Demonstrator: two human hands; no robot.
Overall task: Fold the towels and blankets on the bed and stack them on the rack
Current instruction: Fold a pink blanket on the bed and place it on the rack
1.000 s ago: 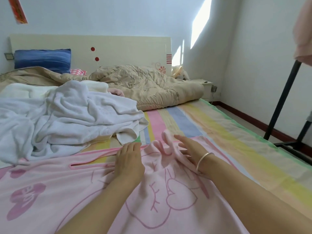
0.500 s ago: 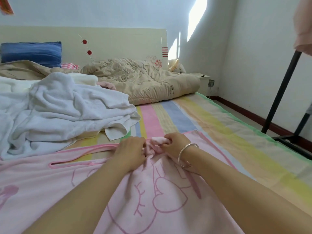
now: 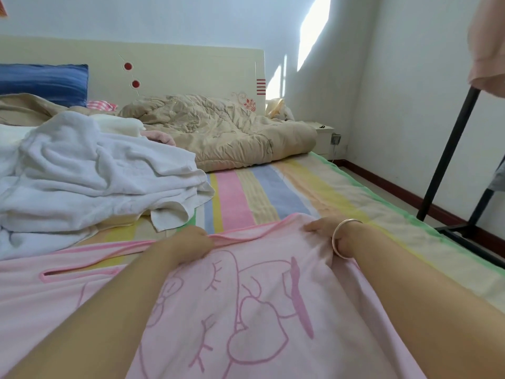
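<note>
A pink towel with darker pink line drawings lies spread over the near part of the striped bed sheet. My left hand grips the towel's far hem near its middle. My right hand, with a silver bangle on the wrist, grips the same hem at its right corner. The hem between the two hands is pulled fairly straight. A crumpled white towel lies heaped on the bed to the left. A black metal rack stands on the floor at the right.
A beige quilt is bunched at the head of the bed by the cream headboard. A blue pillow leans at the far left. Pink cloth hangs at the top right. A small nightstand sits in the corner.
Both hands went from lying near a bunched part of the pink towel to gripping its far hem. They have since moved apart, my right hand going right, spreading the hem out flat.
</note>
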